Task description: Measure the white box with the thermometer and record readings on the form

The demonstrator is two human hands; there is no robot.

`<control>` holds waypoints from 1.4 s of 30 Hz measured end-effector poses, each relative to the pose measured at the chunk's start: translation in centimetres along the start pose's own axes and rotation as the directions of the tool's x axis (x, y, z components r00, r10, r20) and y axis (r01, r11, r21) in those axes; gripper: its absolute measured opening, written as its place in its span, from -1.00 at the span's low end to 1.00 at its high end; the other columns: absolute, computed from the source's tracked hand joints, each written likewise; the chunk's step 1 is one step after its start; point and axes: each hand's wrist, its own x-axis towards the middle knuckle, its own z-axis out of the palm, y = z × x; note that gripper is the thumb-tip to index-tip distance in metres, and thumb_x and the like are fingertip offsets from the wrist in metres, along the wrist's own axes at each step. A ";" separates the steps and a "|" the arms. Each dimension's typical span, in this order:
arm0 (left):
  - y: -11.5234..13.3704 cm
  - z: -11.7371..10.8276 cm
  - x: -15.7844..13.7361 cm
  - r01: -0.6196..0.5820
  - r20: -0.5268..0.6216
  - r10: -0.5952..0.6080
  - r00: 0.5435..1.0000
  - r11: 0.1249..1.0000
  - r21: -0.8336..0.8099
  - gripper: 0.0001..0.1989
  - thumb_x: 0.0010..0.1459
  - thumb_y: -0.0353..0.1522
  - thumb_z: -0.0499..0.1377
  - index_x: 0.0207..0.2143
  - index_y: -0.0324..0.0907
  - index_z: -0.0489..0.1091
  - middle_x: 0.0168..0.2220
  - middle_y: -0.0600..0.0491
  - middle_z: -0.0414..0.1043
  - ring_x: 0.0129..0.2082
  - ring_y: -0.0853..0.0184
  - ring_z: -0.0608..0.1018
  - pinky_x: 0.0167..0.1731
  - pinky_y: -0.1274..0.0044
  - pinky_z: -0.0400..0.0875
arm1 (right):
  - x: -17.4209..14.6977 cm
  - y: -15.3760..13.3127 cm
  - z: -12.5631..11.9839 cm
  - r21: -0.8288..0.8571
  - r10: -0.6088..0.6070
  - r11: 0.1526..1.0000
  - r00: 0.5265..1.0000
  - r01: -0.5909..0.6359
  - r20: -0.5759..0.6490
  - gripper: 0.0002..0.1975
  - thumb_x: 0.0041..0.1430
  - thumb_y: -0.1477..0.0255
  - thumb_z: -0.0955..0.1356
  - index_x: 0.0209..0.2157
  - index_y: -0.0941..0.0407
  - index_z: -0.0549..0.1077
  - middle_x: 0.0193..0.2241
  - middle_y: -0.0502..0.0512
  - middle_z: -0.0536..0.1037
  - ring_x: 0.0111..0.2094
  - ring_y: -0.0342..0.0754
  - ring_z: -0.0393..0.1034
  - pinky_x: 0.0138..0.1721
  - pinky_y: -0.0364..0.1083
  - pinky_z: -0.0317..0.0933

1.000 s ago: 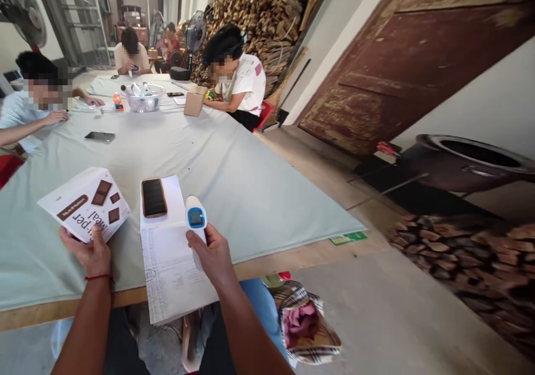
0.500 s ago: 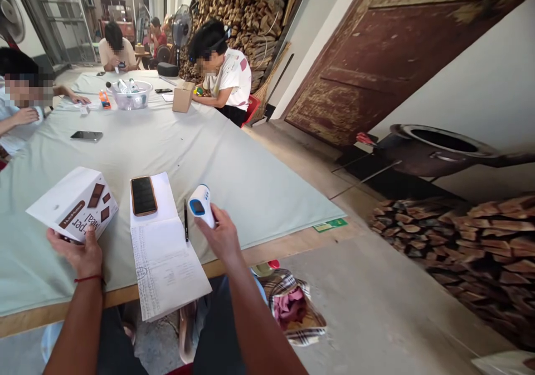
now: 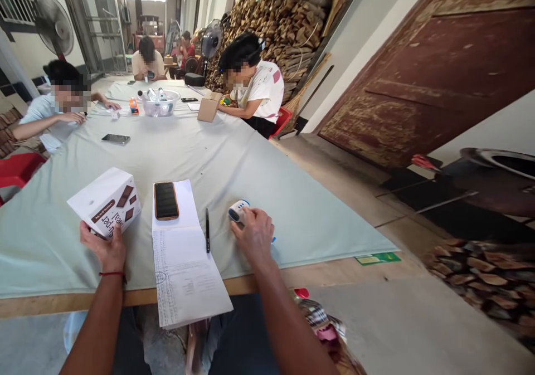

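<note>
My left hand [image 3: 105, 248] grips the lower end of a white cardboard box [image 3: 109, 196] with brown pictures and lettering, held tilted at the table's left front. To the right, my right hand [image 3: 256, 233] is wrapped over a white and blue infrared thermometer [image 3: 238, 208]. The thermometer lies low, at or just above the cloth; its handle is mostly hidden under my fingers. Between the hands lies an open paper booklet [image 3: 190, 277] with handwriting, its lower end over the table edge. A phone in an orange-brown case [image 3: 166, 200] rests on its upper page. A black pen [image 3: 208, 230] lies beside the booklet.
A pale green cloth [image 3: 167, 155] covers the table. Farther back are another phone [image 3: 116, 139], a clear plastic basket [image 3: 161, 106] of bottles and a small brown carton [image 3: 209, 107]. Several people sit around. Stacked firewood [image 3: 480, 280] stands at right.
My right hand has lowered the thermometer toward the cloth and turned it over onto its side, away from the pen. The view has swung left. My left hand still holds the box.
</note>
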 end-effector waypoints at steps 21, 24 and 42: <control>5.4 1.4 -2.7 -0.776 0.540 0.700 0.468 0.618 -0.128 -0.91 0.23 -0.37 0.16 -0.23 -0.13 0.44 0.00 -0.05 0.39 0.00 0.22 0.45 0.04 0.29 0.31 | -1.4 -6.1 3.0 0.950 -0.042 0.308 0.997 -0.042 0.058 -0.55 -0.02 0.21 0.33 -0.08 0.09 0.36 -0.34 0.03 0.41 -0.33 -0.09 0.32 -0.24 -0.09 0.29; 4.9 1.8 -2.9 -0.752 0.596 0.636 0.490 0.654 -0.080 -0.86 0.21 -0.31 0.18 -0.22 -0.13 0.49 0.03 -0.07 0.40 0.05 0.14 0.40 0.08 0.22 0.27 | -2.7 -8.4 2.8 0.965 -0.108 0.262 0.992 -0.031 0.061 -0.68 0.09 0.11 0.33 -0.27 0.07 0.34 -0.50 -0.08 0.29 -0.48 -0.16 0.20 -0.36 -0.14 0.23; 4.7 2.0 -3.8 -0.691 0.709 0.496 0.502 0.722 -0.017 -0.80 0.17 -0.35 0.17 -0.17 -0.10 0.54 0.06 -0.09 0.40 0.15 0.05 0.34 0.18 0.06 0.13 | -4.9 -11.3 4.7 0.881 -0.106 0.433 0.960 -0.191 0.260 -0.83 -0.14 0.27 0.30 -0.52 0.07 0.39 -0.61 -0.07 0.42 -0.54 -0.13 0.26 -0.44 -0.13 0.23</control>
